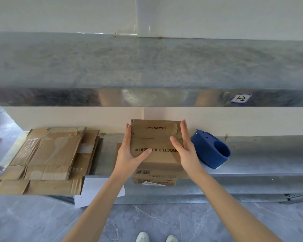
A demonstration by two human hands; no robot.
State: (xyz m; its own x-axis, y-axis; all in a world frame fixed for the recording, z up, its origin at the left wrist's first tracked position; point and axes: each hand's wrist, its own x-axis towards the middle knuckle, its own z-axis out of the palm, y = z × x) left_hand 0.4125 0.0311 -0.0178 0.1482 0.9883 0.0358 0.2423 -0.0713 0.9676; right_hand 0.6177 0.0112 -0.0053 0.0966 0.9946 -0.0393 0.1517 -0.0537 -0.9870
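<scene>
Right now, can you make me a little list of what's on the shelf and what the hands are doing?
place: metal shelf, with a label sticker on the shelf edge above
middle: cardboard box, on top of barcoded cartons
left hand: flat against the box's left side, thumb on top
right hand: flat against its right side
left of box: pile of flattened cardboard
right of box: blue tape dispenser

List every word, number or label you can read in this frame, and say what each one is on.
"21354774", lower edge cut off: top flap of the cardboard box.
"ROCTER & G MBLE", upside down, some letters covered: same box's top.
"1-2", handwritten, possibly "+2": sticker on the upper shelf edge.
Printed characters on the flattened cardboard: too blurred to read.
Barcode label on the box front: print too small.
</scene>
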